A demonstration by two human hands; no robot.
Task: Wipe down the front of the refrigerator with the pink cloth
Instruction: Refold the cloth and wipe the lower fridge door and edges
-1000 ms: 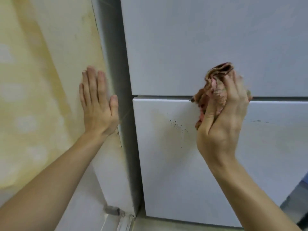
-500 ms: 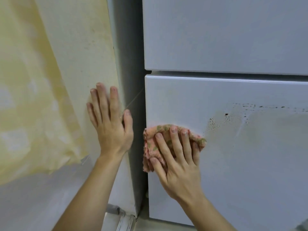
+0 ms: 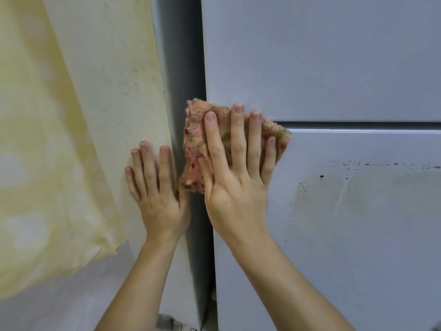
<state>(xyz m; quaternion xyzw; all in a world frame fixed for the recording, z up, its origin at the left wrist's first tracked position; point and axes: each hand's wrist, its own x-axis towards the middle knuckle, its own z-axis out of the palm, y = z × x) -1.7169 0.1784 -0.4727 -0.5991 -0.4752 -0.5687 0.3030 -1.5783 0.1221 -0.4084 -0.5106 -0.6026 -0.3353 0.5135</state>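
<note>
Higher than half a second ago, the right hand (image 3: 235,187) presses the pink cloth (image 3: 198,137) with straight fingers over the refrigerator (image 3: 334,68) door seam, the left hand (image 3: 160,199) flat and empty on the wall (image 3: 114,91); mid-wipe, the next stroke probably must sweep right across the dark specks (image 3: 307,187).

A stained wall corner is being shown in soft, even light.

The left side is being covered by a pale yellow, blotchy sheet of thin material (image 3: 35,139), and its lower edge is being seen running slantwise down towards the left. Just beside it on the right, a cream-white flat wall panel (image 3: 107,80) is being marked by small dark specks and faint yellowish stains. Below the sheet, a plain grey-white stretch of wall (image 3: 59,295) is being left uncovered. At the bottom edge, a small blurred pale fitting (image 3: 171,326) is being glimpsed; its kind cannot be told.
</note>
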